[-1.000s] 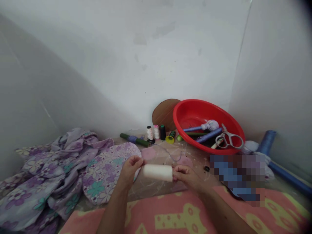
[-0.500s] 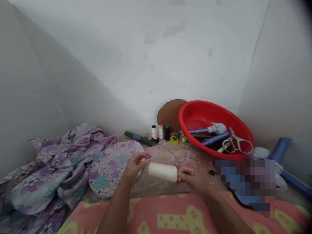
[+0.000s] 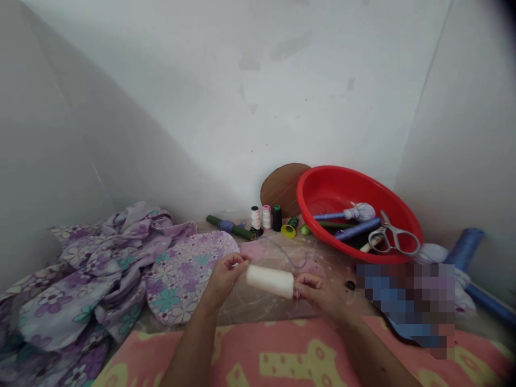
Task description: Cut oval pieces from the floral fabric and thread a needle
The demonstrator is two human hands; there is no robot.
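A smooth white spool (image 3: 270, 280), roughly cylindrical, is held sideways above the work surface. My right hand (image 3: 312, 289) is closed on its right end, thumb and fingers gripping the rim. At the other end, my left hand (image 3: 226, 274) has its thumb and fingertips pinched together close to the spool. Whatever lies in that pinch is too small to make out. Beyond the hands, a loose purple thread (image 3: 296, 263) curves across the surface. To the left lies a flat piece of purple flowered cloth (image 3: 185, 279).
Several small thread spools (image 3: 266, 217) stand near the wall, beside a green stick wound with blue thread (image 3: 230, 227). A red basin (image 3: 355, 174) holds scissors (image 3: 393, 236) and wrapped sticks. Crumpled flowered fabric (image 3: 92, 285) lies left; a brown cardboard disc (image 3: 282, 188) leans behind.
Both hands keep nearly the same pose around the white spool. The spool's left end has tipped up very slightly, and the whole view has shifted a little.
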